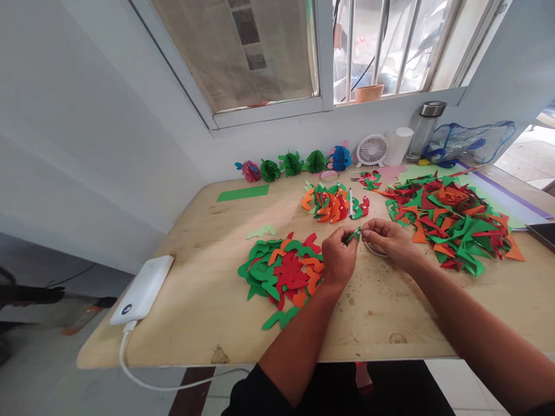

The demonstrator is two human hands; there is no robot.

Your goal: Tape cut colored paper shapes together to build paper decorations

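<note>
A small green piece (357, 233) is right of the frame's centre, above the table. The left hand (339, 257) holds it between thumb and fingers. The right hand (387, 240) has its fingers close together at the piece's right end; I cannot tell whether they grip it. Under this hand a round ring (375, 251) is partly hidden.

The wooden table (195, 271) is pale, with knots and dark specks at the lower right of centre. Red, green and orange cut shapes (281, 268) lie in a heap at the centre, and a bigger heap of scraps (455, 216) is at the right. A white power bank (142, 290) lies at the lower left. Along the white wall (277, 136) stand paper figures (291, 164) and a small fan (372, 151); a barred window (377, 43) is at the upper right.
</note>
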